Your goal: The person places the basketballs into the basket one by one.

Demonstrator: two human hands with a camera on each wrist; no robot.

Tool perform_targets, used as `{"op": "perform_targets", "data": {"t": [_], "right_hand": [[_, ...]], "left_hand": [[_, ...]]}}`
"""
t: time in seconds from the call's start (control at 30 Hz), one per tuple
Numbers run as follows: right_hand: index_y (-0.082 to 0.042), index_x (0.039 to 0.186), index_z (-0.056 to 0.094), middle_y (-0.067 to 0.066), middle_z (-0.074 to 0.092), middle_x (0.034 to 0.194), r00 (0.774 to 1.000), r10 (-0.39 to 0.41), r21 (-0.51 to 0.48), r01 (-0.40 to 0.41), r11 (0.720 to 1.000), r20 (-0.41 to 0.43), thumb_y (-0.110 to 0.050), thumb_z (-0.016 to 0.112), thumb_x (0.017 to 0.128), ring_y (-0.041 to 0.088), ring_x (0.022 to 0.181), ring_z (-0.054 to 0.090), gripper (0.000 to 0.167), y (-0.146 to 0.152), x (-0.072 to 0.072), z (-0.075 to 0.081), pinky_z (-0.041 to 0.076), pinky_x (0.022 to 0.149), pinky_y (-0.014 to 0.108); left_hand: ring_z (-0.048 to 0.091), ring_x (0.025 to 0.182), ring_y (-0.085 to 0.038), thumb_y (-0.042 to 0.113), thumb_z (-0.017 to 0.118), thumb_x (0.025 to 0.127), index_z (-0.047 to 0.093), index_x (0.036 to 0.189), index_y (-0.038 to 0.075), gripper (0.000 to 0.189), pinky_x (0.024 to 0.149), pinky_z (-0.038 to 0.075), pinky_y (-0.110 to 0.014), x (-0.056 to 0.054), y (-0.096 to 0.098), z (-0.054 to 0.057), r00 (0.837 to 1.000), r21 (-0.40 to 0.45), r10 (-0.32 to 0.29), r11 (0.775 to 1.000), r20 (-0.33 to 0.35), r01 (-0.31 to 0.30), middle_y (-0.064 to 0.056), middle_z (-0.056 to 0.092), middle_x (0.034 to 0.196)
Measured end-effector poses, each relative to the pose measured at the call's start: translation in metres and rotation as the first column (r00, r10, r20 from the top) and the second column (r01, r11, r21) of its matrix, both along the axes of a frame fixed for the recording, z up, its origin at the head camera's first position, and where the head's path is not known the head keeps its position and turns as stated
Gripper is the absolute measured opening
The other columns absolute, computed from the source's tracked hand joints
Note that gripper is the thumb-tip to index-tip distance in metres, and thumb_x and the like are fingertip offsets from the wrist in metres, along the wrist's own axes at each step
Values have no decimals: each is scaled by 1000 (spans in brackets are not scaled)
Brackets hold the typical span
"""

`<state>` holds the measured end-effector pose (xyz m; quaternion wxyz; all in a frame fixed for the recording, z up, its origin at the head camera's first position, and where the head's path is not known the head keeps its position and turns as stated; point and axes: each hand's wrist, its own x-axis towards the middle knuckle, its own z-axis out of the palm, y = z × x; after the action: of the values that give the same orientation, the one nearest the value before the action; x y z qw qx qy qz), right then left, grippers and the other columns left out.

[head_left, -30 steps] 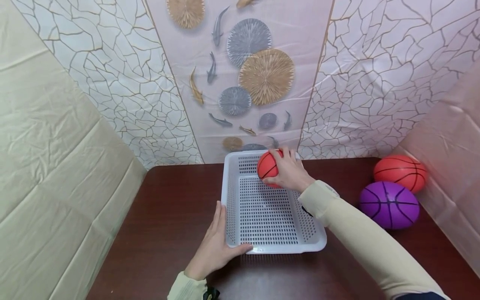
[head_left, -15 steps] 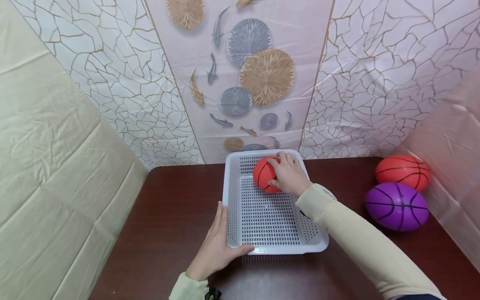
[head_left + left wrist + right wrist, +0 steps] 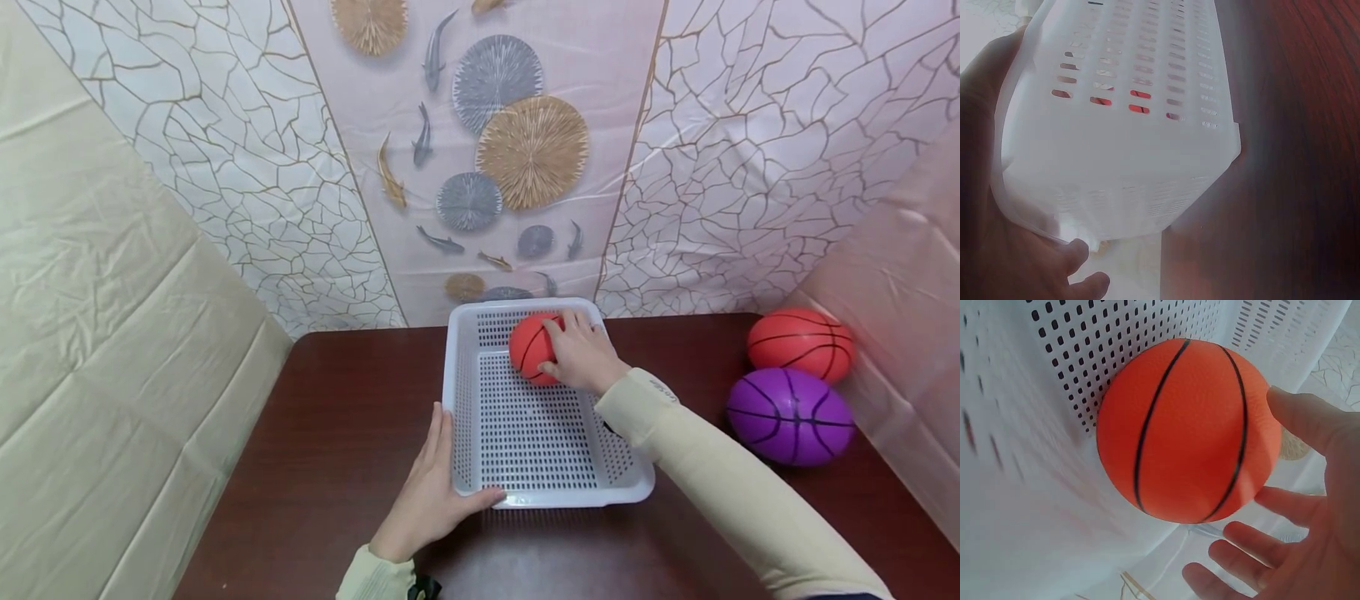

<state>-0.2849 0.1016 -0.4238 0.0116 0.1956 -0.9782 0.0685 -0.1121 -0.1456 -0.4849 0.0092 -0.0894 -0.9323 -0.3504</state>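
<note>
A white perforated plastic basket [image 3: 536, 500] sits on the dark table. My left hand [image 3: 427, 496] spans its near left corner, fingers straight along the left wall and thumb over the front rim. In the left wrist view, the thumb side of my left hand [image 3: 982, 106] runs along the rim. A red toy basketball [image 3: 531, 350] with black lines lies in the far part of the basket. My right hand [image 3: 585, 354] is at its right side. In the right wrist view, thumb and forefinger tips touch the ball [image 3: 1188, 434], while the other fingers spread loosely below it.
At the right of the table [image 3: 360, 433], a purple ball [image 3: 791, 417] and another red ball [image 3: 801, 342] stand close together, near the cloth side wall [image 3: 892, 333]. A patterned cloth backdrop [image 3: 480, 250] hangs behind the table's far edge.
The red ball in the basket has shifted slightly left and down, and my right hand has followed, now showing less around it. The purple ball has rolled slightly rightward. My left hand stays put.
</note>
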Motion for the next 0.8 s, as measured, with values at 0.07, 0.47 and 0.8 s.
{"op": "perform_targets", "data": {"t": [0.07, 0.47, 0.8], "right_hand": [[0, 145, 40, 25, 38, 138, 1000, -1, 9, 1, 1000, 3, -40, 73, 85, 40, 128, 34, 79, 2, 1, 1, 34, 100, 61], [4, 140, 45, 25, 38, 138, 999, -33, 17, 33, 999, 28, -44, 72, 85, 40, 125, 37, 78, 10, 6, 7, 35, 98, 62], [-3, 145, 42, 26, 38, 141, 998, -44, -60, 47, 997, 49, -44, 71, 86, 43, 128, 35, 77, 30, 28, 39, 31, 100, 65]], "left_hand": [[18, 144, -36, 73, 72, 67, 1, 157, 12, 129, 107, 30, -57, 0, 0, 0, 1000, 6, 1, 1000, 4, -1, 4, -12, 162], [16, 144, -35, 78, 67, 67, 2, 157, 11, 130, 109, 28, -56, 0, 0, -2, 1000, 5, -8, 1000, -2, 8, 2, -12, 162], [14, 145, -33, 81, 64, 66, 1, 157, 12, 131, 110, 27, -55, 0, 1, 0, 1000, 2, -1, 1000, 11, 1, 4, -13, 161]]}}
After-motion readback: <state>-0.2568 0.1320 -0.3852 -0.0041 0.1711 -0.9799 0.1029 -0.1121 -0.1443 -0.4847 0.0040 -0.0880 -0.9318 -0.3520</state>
